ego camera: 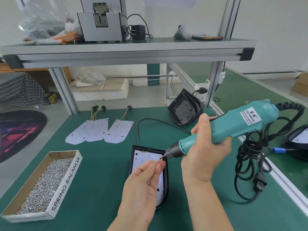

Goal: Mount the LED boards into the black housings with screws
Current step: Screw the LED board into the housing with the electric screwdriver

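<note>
- Housing: black and flat on the mat, directly under both hands. Its long axis runs away from the person, with the rounded end nearest the body.
- Board: white, seated inside the housing, wires at the far end. The near half is partly hidden by the left hand.
- Screw: barely resolved, held at the bit tip above the far right part of the board. Whether it touches the board cannot be told.
- Left hand: palm up over the housing, fingertips pinching the screw. It is the hand nearer the board.
- Driver: teal and electric. Its axis slopes down and to the left, from above the right edge of the housing to the bit.
- Right hand: wrapped round the driver's front grip, just right of the housing.
- Judged step: loading the screw onto the bit. The next move is likely to need the driver tipped upright over a hole below the tip.
- Spare boards: loose on the mat, beyond and left of the housing.
- Screw box: cardboard, well to the left and within the left hand's reach.
- Empty housing: propped on edge at the far right.
- Mat: green bench cover. The driver's cable is coiled at the right.
- Shelf: aluminium-framed, above the bench's far edge.
</note>
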Available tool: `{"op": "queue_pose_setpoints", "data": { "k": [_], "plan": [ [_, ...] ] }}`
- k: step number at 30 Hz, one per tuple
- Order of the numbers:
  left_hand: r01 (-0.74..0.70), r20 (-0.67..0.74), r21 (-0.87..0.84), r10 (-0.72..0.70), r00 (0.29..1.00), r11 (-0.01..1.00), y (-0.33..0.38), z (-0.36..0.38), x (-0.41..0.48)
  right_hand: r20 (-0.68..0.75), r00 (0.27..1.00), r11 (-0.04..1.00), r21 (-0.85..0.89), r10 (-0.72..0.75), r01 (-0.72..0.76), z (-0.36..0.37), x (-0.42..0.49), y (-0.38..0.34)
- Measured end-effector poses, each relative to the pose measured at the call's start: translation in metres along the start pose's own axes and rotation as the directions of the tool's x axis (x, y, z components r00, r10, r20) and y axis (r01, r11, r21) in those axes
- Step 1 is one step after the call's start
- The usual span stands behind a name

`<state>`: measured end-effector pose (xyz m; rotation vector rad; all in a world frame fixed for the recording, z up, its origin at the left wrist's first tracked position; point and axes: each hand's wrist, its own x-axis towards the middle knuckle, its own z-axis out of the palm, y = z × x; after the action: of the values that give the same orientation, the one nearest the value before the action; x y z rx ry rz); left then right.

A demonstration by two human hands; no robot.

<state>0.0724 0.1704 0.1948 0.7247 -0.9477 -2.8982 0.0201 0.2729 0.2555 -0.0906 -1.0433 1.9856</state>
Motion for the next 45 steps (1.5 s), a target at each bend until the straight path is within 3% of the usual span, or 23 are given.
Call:
{"op": "queue_pose_setpoints", "data": {
  "k": [6, 8, 12, 14, 16, 20, 25, 45],
  "plan": [
    [-0.054, -0.015, 0.096, 0.056, 0.998, 0.994, 0.046, -0.010, 0.022, 0.002, 1.000, 1.000, -0.025, 0.008, -0.008, -0.003, 0.015, 0.007],
    [-0.097, -0.077, 0.324, 0.129, 0.989, 0.941, 0.065, -0.020, 0.040, 0.006, 1.000, 0.999, -0.045, 0.006, -0.005, -0.005, 0.019, 0.013],
    [-0.112, -0.076, 0.845, 0.326, 0.942, 0.522, 0.079, -0.041, 0.068, 0.044, 0.999, 0.995, -0.098, 0.025, -0.021, -0.004, 0.022, 0.030],
    [-0.040, -0.030, 0.963, 0.255, 0.967, 0.265, 0.074, -0.041, 0.071, 0.067, 0.997, 0.991, -0.129, 0.041, -0.032, -0.004, 0.021, 0.040],
    [-0.008, -0.008, 0.992, 0.124, 0.992, 0.129, 0.066, -0.039, 0.076, 0.083, 0.995, 0.987, -0.159, 0.048, -0.034, -0.004, 0.019, 0.049],
    [0.046, -0.040, 0.976, -0.034, 0.999, 0.214, 0.055, -0.031, 0.078, 0.125, 0.991, 0.974, -0.227, 0.036, -0.007, -0.006, 0.016, 0.065],
    [0.069, -0.057, 0.947, -0.046, 0.997, 0.313, 0.050, -0.032, 0.080, 0.136, 0.990, 0.961, -0.275, 0.046, -0.007, -0.009, 0.015, 0.079],
    [0.080, -0.072, 0.956, -0.038, 0.997, 0.282, 0.050, -0.035, 0.089, 0.135, 0.990, 0.953, -0.302, 0.024, 0.019, -0.014, 0.013, 0.100]
  ]
}}
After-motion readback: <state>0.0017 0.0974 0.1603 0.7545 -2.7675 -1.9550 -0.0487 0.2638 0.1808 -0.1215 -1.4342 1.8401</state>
